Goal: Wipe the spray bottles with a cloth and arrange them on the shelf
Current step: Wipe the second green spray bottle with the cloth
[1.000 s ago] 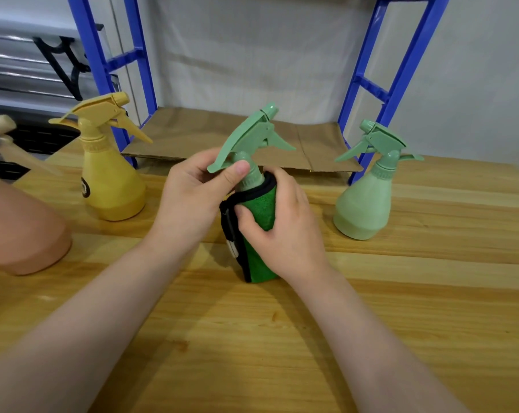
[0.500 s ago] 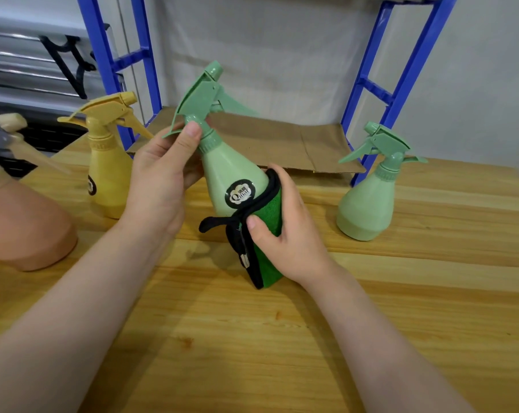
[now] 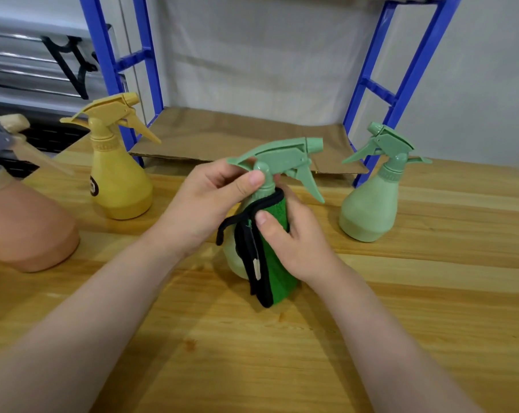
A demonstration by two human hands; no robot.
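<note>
The left hand (image 3: 204, 204) pinches the green bottle (image 3: 237, 254) at its neck to steady it, while the right hand (image 3: 288, 236) wraps the cloth (image 3: 277, 281) around it for wiping.

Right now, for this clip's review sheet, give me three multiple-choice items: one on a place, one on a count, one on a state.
1. Where does the yellow spray bottle stand?
A. on the wooden table, to the person's left
B. on the shelf's cardboard liner
C. in the right hand

2. How many pale green spray bottles show?
A. one
B. two
C. four

3. How is the green cloth held?
A. lying flat on the table
B. draped over the shelf frame
C. pressed round the held bottle's body by the right hand

Answers:
1 A, it stands on the table before the shelf.
2 B, the held bottle and the standing one.
3 C, the right hand wraps it while the left hand grips the neck.
</note>
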